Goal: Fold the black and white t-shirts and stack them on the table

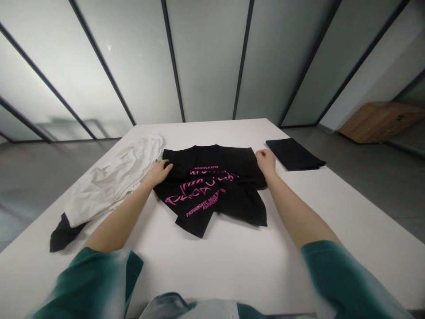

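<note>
- Left hand [160, 173] is half curled, fingers resting on the left edge of the shirt; can't really tell if it's actually pinching the fabric or just sitting there
- Right hand [265, 161] is also loosely curled, on the upper right edge of the shirt, and same deal, no clear grip that I can see
- Black T-shirt [212, 195] lies flat-ish on the white tabletop [212, 274], right between both hands
- It's rumpled and skewed, with a big pink print across the chest, and "UNCOMPLICATED" is readable near the top
- Crumpled white garment [113, 177] sits just left of the left hand, with a black cloth [63, 232] poking out at its near end
- Folded black cloth [294, 153] lies near the far edge, just past the right hand
</note>
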The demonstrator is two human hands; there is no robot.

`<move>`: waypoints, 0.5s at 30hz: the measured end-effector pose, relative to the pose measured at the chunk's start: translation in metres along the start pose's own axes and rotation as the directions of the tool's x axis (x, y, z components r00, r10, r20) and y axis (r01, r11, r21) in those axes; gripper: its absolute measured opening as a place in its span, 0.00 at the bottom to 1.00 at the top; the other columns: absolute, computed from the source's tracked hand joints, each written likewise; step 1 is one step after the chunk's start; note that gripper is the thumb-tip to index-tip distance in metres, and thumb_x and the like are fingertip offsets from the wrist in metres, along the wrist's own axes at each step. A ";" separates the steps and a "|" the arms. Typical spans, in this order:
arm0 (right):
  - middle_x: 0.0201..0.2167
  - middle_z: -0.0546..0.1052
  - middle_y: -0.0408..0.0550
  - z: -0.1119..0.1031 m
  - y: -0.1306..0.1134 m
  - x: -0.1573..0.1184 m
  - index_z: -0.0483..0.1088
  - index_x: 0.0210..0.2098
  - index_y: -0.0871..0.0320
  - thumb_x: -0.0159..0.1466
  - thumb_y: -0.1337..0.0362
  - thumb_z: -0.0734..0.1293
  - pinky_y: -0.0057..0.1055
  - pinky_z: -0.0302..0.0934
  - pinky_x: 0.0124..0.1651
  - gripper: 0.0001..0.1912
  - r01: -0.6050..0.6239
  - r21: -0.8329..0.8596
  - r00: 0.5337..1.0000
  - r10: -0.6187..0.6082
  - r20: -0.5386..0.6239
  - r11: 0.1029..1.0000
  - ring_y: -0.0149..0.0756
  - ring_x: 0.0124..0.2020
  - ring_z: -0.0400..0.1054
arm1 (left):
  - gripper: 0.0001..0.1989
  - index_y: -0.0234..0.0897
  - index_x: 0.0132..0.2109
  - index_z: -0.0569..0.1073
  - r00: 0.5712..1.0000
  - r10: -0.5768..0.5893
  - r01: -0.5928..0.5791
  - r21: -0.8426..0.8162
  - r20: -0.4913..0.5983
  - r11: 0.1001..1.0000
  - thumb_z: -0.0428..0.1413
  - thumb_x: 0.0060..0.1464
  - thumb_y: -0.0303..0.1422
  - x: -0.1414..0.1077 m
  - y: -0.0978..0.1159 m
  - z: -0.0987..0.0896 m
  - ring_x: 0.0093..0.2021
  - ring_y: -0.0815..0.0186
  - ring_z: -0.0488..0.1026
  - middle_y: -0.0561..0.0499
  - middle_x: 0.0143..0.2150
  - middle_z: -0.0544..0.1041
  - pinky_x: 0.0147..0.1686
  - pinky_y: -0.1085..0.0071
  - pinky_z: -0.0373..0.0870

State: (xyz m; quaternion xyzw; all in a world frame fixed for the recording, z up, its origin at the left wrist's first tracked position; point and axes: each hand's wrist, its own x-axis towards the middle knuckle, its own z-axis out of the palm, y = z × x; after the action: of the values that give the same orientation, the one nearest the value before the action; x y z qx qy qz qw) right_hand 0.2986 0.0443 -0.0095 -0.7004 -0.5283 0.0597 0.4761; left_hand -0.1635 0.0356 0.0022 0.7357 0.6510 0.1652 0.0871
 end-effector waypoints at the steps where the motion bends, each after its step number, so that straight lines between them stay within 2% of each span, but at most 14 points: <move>1: 0.33 0.79 0.53 0.001 0.000 0.004 0.74 0.33 0.58 0.58 0.63 0.60 0.36 0.63 0.46 0.12 -0.025 -0.051 0.999 0.027 0.038 0.998 0.45 0.40 0.71 | 0.28 0.30 0.63 0.66 0.998 -0.050 0.049 -0.016 -0.047 0.999 0.44 0.62 0.42 0.009 -0.002 -0.004 0.64 0.54 0.65 0.37 0.62 0.70 0.64 0.60 0.58; 3: 0.38 0.80 0.55 0.005 0.002 0.013 0.75 0.40 0.59 0.58 0.63 0.62 0.37 0.63 0.49 0.14 -0.062 -0.170 0.988 0.084 0.128 0.984 0.47 0.43 0.72 | 0.26 0.31 0.62 0.67 0.984 -0.156 0.152 -0.046 -0.087 0.987 0.49 0.60 0.39 0.029 -0.006 -0.008 0.61 0.52 0.69 0.36 0.60 0.72 0.61 0.59 0.62; 5: 0.43 0.79 0.56 0.012 0.003 0.025 0.74 0.47 0.60 0.58 0.62 0.64 0.38 0.63 0.51 0.19 -0.063 -0.259 0.968 0.122 0.220 0.964 0.49 0.47 0.72 | 0.27 0.33 0.62 0.66 0.968 -0.240 0.233 -0.093 -0.069 0.968 0.52 0.57 0.36 0.047 -0.008 -0.008 0.58 0.51 0.72 0.37 0.57 0.75 0.57 0.59 0.67; 7: 0.49 0.78 0.59 0.021 0.002 0.039 0.71 0.54 0.62 0.59 0.62 0.66 0.37 0.62 0.53 0.24 -0.043 -0.299 0.946 0.135 0.294 0.953 0.49 0.51 0.71 | 0.30 0.34 0.64 0.63 0.950 -0.307 0.296 -0.143 -0.055 0.944 0.55 0.55 0.35 0.063 -0.008 -0.004 0.56 0.51 0.73 0.37 0.56 0.76 0.54 0.60 0.69; 9: 0.52 0.76 0.61 0.030 0.001 0.054 0.70 0.57 0.64 0.59 0.62 0.66 0.36 0.63 0.54 0.26 -0.047 -0.340 0.930 0.165 0.328 0.939 0.50 0.53 0.70 | 0.34 0.32 0.65 0.61 0.923 -0.379 0.365 -0.166 -0.067 0.916 0.57 0.53 0.36 0.079 -0.008 -0.001 0.56 0.50 0.74 0.35 0.55 0.76 0.52 0.61 0.70; 12: 0.45 0.78 0.63 0.039 -0.003 0.076 0.74 0.49 0.67 0.58 0.64 0.68 0.35 0.66 0.47 0.21 -0.102 -0.431 0.894 0.272 0.355 0.897 0.50 0.48 0.73 | 0.31 0.29 0.60 0.68 0.880 -0.474 0.466 -0.123 -0.038 0.876 0.60 0.49 0.35 0.103 -0.007 0.000 0.53 0.46 0.75 0.32 0.51 0.78 0.46 0.60 0.73; 15: 0.31 0.79 0.57 0.041 -0.006 0.095 0.77 0.36 0.65 0.54 0.66 0.70 0.34 0.67 0.38 0.11 -0.066 -0.480 0.856 0.297 0.423 0.875 0.48 0.39 0.75 | 0.19 0.31 0.44 0.77 0.872 -0.489 0.490 -0.074 0.034 0.869 0.63 0.42 0.33 0.126 -0.009 -0.009 0.48 0.43 0.77 0.35 0.40 0.80 0.41 0.60 0.74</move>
State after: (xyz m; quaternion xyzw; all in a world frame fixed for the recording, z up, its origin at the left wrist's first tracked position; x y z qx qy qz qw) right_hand 0.3116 0.1449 0.0122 -0.8014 -0.5589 0.1551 0.1460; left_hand -0.1631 0.1600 0.0233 0.5440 0.8083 0.1587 0.1601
